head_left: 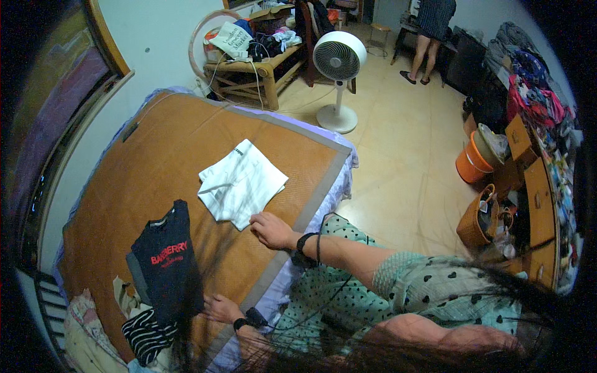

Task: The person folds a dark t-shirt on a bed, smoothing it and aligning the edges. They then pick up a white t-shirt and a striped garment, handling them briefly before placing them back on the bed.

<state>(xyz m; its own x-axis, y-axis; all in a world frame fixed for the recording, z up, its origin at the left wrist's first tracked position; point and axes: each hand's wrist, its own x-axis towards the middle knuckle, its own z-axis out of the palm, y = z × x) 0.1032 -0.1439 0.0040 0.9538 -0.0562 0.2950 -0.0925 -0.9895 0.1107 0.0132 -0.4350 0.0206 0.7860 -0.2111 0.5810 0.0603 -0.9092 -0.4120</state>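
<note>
A folded white garment with small dark lettering (243, 182) lies on the brown mat of the bed (154, 126). Beside its lower corner, my right hand (272, 230) rests palm down with bent fingers, apparently holding nothing. Nearer the lower left lies a black T-shirt with red printing (168, 256), its collar to the upper left. My left hand (221, 307) is at this shirt's right edge; dark hair strands cover part of the edge, so a grip cannot be made out. Next to the shirt is a crumpled black-and-white striped cloth (147, 335). Both my wrists wear black bands.
Several pale fabrics (86, 326) are heaped at the bed's lower left. A white standing fan (339, 56) is beyond the bed, near a cluttered bamboo table (242, 69). An orange bucket (473, 158) and a wicker basket (478, 219) stand at right. Another person (426, 42) stands far back.
</note>
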